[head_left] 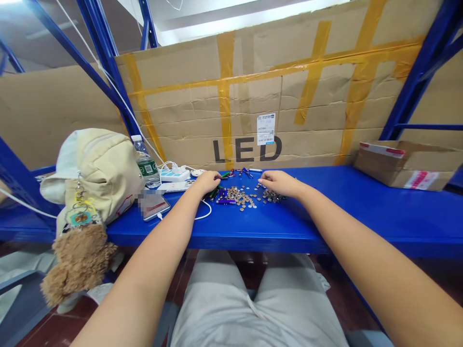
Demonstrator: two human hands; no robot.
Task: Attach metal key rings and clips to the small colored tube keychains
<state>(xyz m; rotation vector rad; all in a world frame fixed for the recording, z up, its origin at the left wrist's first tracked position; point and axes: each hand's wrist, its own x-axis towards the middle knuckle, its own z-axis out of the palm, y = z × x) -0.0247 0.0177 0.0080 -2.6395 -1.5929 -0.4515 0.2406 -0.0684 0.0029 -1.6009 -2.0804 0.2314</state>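
My left hand (209, 181) rests at the left of the small parts, fingers curled down beside dark green and purple pen-like tubes (213, 193). What its fingertips hold, if anything, is hidden. My right hand (279, 183) hovers over a heap of small silvery metal pieces (272, 195), its thumb and fingertips together in a pinch; whatever is in them is too small to name. Between both hands lie many small round coin-like discs (241, 196). A purple tube (226, 202) lies in front of them, and red and blue metallic pieces (238, 173) lie behind.
On the blue table (275, 226), a phone (156, 208) with a white cable, a power strip (174, 174) and a water bottle (146, 164) stand left. A cream bag (101, 168) hangs over the edge. An open cardboard box (408, 166) sits right; a large cardboard sheet (188, 115) closes the back.
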